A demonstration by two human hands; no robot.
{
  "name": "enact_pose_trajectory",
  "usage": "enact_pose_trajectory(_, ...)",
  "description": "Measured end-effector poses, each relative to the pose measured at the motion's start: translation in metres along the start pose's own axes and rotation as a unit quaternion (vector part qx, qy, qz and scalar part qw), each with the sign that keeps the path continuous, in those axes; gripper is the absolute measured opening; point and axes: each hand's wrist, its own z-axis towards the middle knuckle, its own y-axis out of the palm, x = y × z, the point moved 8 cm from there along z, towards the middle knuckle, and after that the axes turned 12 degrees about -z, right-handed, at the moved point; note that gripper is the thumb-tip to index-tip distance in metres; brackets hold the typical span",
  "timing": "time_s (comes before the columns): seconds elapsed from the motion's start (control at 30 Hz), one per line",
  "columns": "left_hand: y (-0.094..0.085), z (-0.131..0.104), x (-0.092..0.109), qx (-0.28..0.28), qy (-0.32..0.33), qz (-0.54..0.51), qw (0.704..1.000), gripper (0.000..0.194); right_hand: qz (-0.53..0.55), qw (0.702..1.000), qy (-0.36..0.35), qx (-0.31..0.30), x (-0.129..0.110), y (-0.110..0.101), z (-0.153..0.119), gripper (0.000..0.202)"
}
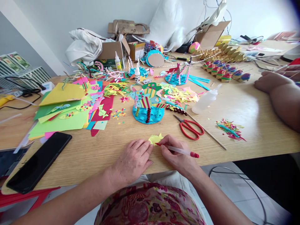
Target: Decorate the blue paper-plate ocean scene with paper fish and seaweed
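Note:
A small yellow paper fish (155,138) lies flat near the table's front edge. My left hand (137,156) rests flat on the table, its fingertips on the fish's left end. In my right hand (174,153) is a pen (181,151) with a clear barrel and a red end, its red tip at the fish's lower right edge. Just beyond stands a blue round base (148,118) carrying several patterned paper fish (146,101) on fuzzy stems. Red-handled scissors (191,128) lie to the right of my right hand.
Coloured paper sheets (61,117) and a black phone (39,161) lie at left. To the right are a thin wooden stick (208,132), a translucent squeeze bottle (206,100) and a pile of paper shreds (230,128). A co-worker's arm (281,93) rests at the far right.

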Motion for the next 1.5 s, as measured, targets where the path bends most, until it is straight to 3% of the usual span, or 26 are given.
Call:
enact_pose_trajectory(0.67,-0.001,0.001,0.001,-0.003,0.002,-0.003,1.000,0.040,-0.021,0.999,-0.016,0.040,0.003,0.000,-0.002,0.009)
enact_pose_trajectory(1.03,-0.001,0.000,0.001,-0.004,0.005,-0.005,1.000,0.040,0.049,0.998,0.040,0.020,0.012,-0.004,-0.001,0.009)
enact_pose_trajectory(1.5,0.000,0.000,0.003,-0.012,0.010,0.001,1.000,0.040,-0.010,1.000,0.015,0.025,0.004,-0.001,0.002,0.010)
